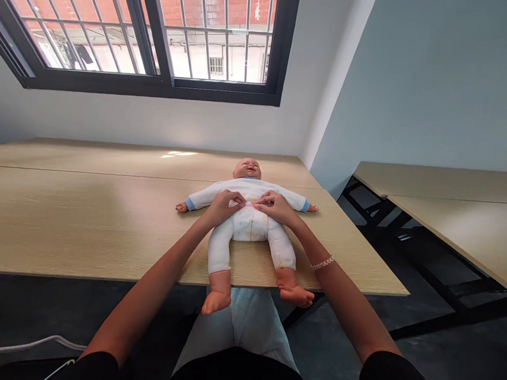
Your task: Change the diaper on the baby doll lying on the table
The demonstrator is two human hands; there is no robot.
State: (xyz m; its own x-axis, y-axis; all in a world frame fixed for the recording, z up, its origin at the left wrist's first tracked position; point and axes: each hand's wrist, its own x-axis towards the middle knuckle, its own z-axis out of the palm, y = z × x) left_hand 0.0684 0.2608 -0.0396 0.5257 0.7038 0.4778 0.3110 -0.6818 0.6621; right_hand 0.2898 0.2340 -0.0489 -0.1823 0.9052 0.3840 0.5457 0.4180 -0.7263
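Observation:
A baby doll (249, 184) lies on its back on the wooden table, head away from me, legs towards me and bare feet past the edge. It wears a white top (218, 194) with blue cuffs. Around its hips is what looks like a white diaper (250, 226), with a yellow line down the front and a small coloured band at the waist. At the left of that band, my left hand (228, 206) is closed, fingertips pinching the waist edge. My right hand (274, 206) pinches the same edge from the right, close to the left fingertips.
The pale wooden table (92, 218) runs far to the left and ends just right of the doll. Behind it are a wall and a barred window (219, 36). Another table (458, 221) stands at the right, across a gap. A white cable (38, 344) hangs at lower left.

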